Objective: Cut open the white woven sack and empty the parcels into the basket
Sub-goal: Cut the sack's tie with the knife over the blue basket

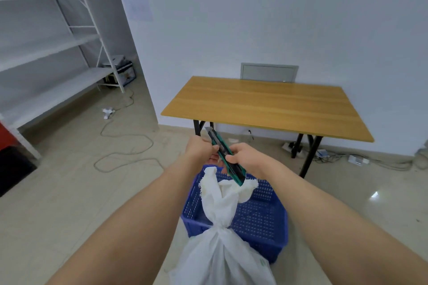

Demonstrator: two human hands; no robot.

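Observation:
A white woven sack (222,254) stands tied at its neck in front of me, its loose top flopping over a blue perforated basket (261,217) on the floor. Above the basket I hold a green and black utility knife (223,154) with both hands. My left hand (200,148) grips the knife near its blade end, where a short blade sticks out. My right hand (245,155) grips the handle further back. The knife is above the sack's top and apart from it. No parcels are visible.
A wooden table (266,106) with black legs stands against the wall behind the basket. White metal shelving (46,53) fills the left side. A cable (125,146) loops across the tiled floor, and power strips and wires lie under the table at right.

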